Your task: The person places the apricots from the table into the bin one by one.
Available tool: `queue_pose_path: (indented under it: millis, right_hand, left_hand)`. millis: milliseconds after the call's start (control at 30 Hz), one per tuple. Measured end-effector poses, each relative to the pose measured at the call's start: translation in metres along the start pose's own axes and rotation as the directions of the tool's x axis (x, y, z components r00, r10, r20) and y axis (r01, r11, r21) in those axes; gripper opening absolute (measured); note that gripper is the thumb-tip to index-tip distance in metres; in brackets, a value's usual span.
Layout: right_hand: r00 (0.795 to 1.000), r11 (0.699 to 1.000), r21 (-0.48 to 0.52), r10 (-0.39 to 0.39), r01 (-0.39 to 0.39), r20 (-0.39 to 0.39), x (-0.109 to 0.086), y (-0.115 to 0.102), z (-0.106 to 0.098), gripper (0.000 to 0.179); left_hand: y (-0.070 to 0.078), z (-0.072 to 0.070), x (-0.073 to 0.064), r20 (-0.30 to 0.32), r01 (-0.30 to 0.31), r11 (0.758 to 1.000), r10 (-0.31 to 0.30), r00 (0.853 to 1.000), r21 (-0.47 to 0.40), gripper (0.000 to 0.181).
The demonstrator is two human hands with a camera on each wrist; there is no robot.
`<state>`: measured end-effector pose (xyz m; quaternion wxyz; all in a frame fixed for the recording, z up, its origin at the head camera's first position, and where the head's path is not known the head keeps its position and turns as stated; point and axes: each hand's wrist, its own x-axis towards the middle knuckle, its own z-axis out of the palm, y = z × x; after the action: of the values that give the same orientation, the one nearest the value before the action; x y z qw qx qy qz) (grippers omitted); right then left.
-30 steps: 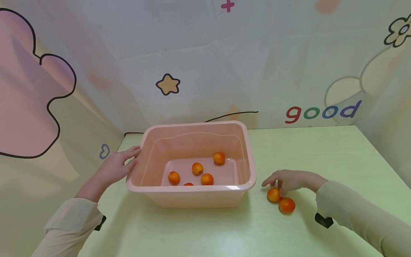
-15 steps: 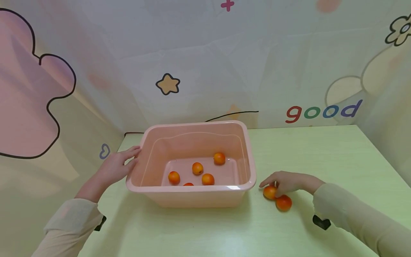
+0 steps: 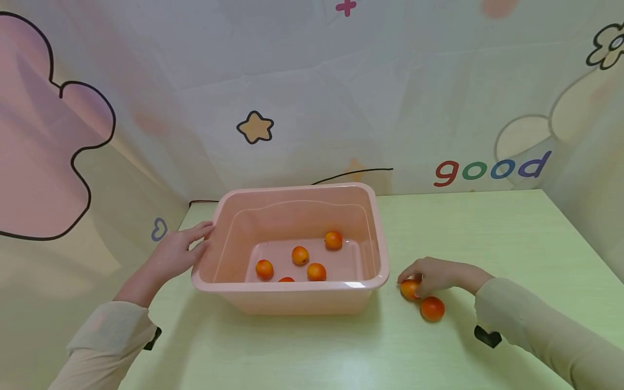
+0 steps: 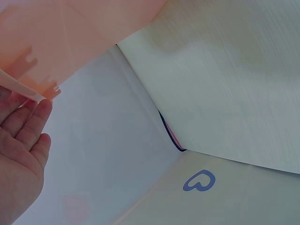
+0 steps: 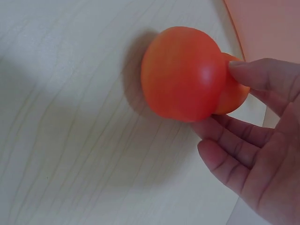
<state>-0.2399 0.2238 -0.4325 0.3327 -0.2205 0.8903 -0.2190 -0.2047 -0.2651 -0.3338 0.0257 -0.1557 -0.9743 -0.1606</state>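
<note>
A pink plastic tub stands on the table with several small round orange-red fruits inside, one of them the fruit by the back right corner. At its left rim my left hand rests with fairly straight fingers; the left wrist view shows the fingertips right under the rim. To the tub's right, my right hand pinches an orange-red fruit between thumb and fingers, low over the table. A second, redder fruit lies close beside it and partly covers the pinched one in the right wrist view.
The pale green table reaches back to a printed cloth that hangs behind and at both sides. The tub's high front wall hides part of one fruit inside it.
My right hand and both fruits outside shifted a little left, then the right fingers closed in on the nearer-to-tub fruit. The left hand and the tub stay where they were.
</note>
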Motion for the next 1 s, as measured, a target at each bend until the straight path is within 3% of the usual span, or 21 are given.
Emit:
queue_pose_path:
  millis: [367,667,1000]
  right_hand:
    - [0.999,1.000,0.023,-0.003,0.004,-0.042,-0.003,0.002,-0.007,0.032]
    - [0.997,0.996,0.085,-0.019,0.026,-0.073,-0.016,-0.005,-0.032,0.037]
    - [0.993,0.991,0.115,-0.049,0.061,-0.108,-0.031,-0.019,-0.062,0.040]
  left_hand:
    - [-0.001,0.001,0.000,-0.003,-0.009,1.000,0.009,1.000,0.007,0.043]
    - [0.000,0.001,-0.001,0.005,0.008,1.000,-0.008,1.000,-0.006,0.043]
    - [0.002,0.000,-0.001,-0.019,-0.016,1.000,0.016,1.000,0.012,0.041]
